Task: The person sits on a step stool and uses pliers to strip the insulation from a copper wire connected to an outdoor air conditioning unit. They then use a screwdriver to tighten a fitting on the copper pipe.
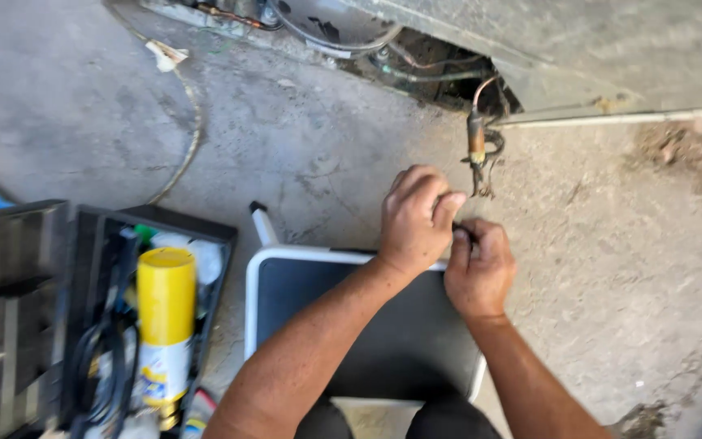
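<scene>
My left hand (416, 218) and my right hand (479, 270) meet just above the far edge of a black stool with a white frame (286, 258). Both are closed, fingertips pressed together around a small dark part (461, 233) that is mostly hidden between them. Just beyond the hands a copper-coloured cylinder on thin copper tubing (476, 140) hangs from a dark opening under a grey appliance (611, 49).
An open black toolbox (91, 236) at the left holds a yellow spray can (164, 309) and black cables. A thin hose (192, 130) curves over the concrete floor. A white pipe (627, 119) runs along the appliance's base at the right.
</scene>
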